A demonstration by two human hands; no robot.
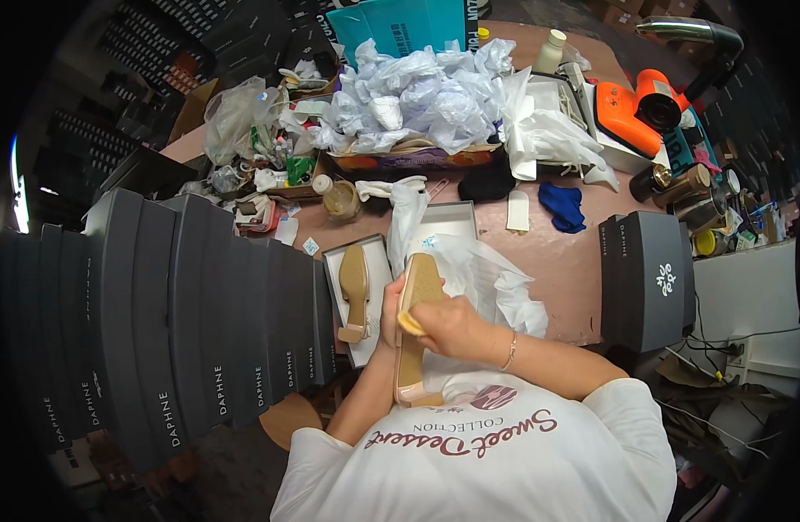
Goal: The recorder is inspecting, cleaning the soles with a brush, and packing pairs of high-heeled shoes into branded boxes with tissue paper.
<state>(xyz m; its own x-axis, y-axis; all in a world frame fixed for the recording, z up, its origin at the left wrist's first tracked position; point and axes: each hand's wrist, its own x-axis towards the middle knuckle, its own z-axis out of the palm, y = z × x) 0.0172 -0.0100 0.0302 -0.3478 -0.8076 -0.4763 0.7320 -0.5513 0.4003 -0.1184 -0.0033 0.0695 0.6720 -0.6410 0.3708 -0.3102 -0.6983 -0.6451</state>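
Head view, left hand: the left hand (389, 306) is closed around the side of the held shoe (424, 283); its forearm rises from the lower edge, inclined toward the right.
Right hand: the right hand (459, 329) pinches a yellow pad (410, 324) in its bent fingers, back of the hand upward; the pad appears to touch the shoe's edge.
Right arm: the elbow is bent outward, and the forearm crosses from the right, with a bracelet (511, 350) at the wrist.
Held shoe: it is between both hands, sole up, toe pointing away from the body, heel near the shirt (583, 444).
Second shoe: just left of the grip, the second shoe (355, 277) lies sole up in an open box (379, 278).
White paper: beyond the grip and to its right, crumpled white paper (517, 300) is spread.
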